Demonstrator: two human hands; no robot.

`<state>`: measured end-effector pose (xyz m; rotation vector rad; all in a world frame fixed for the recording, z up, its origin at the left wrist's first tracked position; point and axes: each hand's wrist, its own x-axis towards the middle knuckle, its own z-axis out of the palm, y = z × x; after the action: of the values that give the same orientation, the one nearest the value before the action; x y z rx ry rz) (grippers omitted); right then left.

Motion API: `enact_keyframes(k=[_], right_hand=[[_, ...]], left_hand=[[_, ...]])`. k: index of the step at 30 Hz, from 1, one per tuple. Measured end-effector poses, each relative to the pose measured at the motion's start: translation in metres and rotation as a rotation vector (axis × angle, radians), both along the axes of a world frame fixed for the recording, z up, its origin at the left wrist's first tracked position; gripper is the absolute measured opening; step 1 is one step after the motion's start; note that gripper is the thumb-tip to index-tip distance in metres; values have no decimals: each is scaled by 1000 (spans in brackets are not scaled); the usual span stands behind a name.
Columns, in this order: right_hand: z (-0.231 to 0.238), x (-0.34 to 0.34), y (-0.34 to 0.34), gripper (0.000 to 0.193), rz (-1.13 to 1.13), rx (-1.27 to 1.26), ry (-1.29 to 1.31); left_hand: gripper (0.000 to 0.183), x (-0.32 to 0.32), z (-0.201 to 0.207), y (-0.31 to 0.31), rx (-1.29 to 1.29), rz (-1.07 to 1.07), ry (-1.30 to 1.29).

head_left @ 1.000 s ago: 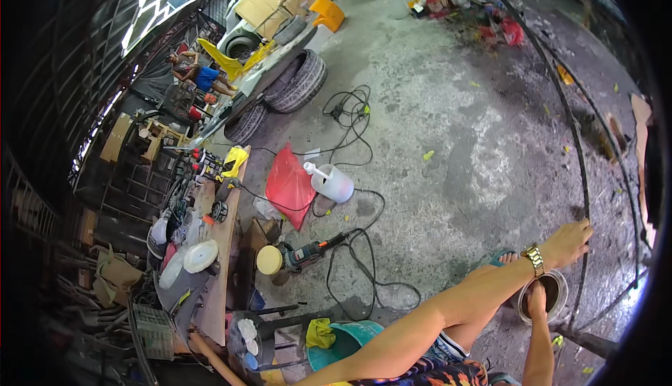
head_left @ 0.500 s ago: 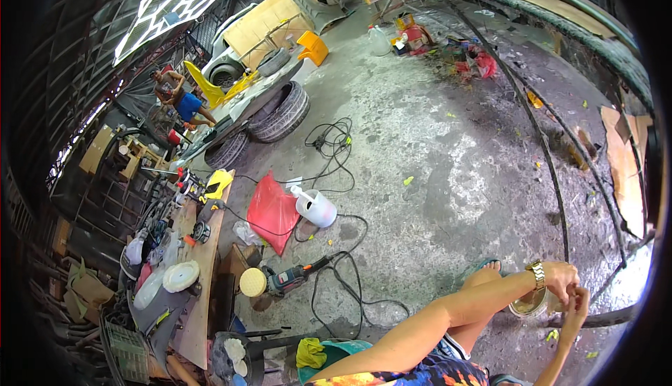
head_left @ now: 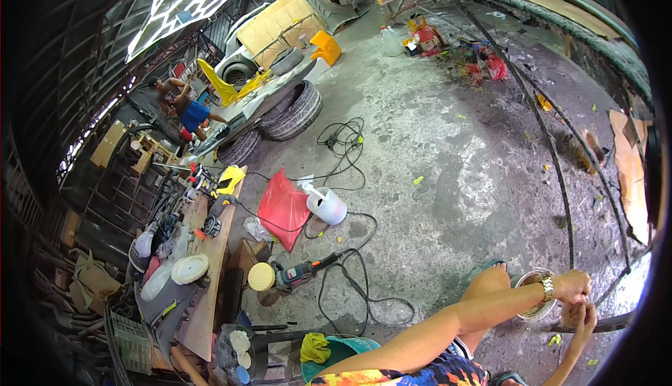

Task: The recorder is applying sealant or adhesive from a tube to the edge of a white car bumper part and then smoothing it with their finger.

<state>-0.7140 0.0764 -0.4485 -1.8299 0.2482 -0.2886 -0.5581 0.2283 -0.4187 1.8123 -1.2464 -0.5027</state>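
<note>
My left hand (head_left: 575, 286), with a gold watch (head_left: 547, 289) on its wrist, is at the right edge of the view. Its fingers are bent down and closed. Just below it is my right hand (head_left: 581, 318), fingers curled up toward the left. A small brownish thing may lie between the fingers, too small to make out. Beside the left wrist, a round white-rimmed tub (head_left: 535, 273) stands on the floor, partly hidden by my left forearm.
A polisher (head_left: 297, 272) with a yellow pad lies on the floor, its black cord looping around. A green bucket (head_left: 350, 347) stands below my left arm. Beyond are a red plastic bag (head_left: 283, 211), a white jug (head_left: 327, 206) and tyres (head_left: 297, 114). Another person (head_left: 185, 106) stands far left.
Both hands have moved slightly right and away from over the tub, so more of the tub shows. The whole view has shifted a little to the right. The other person's arms have moved.
</note>
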Motion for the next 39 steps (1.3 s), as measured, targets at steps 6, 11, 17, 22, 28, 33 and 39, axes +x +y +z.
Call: enact_keyframes(k=[6, 11, 17, 22, 28, 33, 39], right_hand=[[-4, -1, 15, 21, -97, 630, 108], [-20, -4, 1, 25, -182, 425, 129], [-2, 5, 24, 26, -101, 102, 14], [-29, -7, 3, 33, -316, 831, -23], [-57, 2, -1, 41, -152, 779, -30], [-73, -16, -14, 41, -243, 1023, -45], [-119, -39, -29, 24, -188, 1093, 156]], left_hand=[[21, -2, -1, -3, -212, 32, -211], [22, 3, -16, -11, -136, 29, -234], [21, 10, -11, -10, -129, 149, -162], [19, 5, 10, -9, -259, 143, -118], [16, 3, 8, -4, -321, 117, -3], [16, 6, 12, -10, -374, 49, 146], [17, 9, 14, 0, -354, -63, 186]])
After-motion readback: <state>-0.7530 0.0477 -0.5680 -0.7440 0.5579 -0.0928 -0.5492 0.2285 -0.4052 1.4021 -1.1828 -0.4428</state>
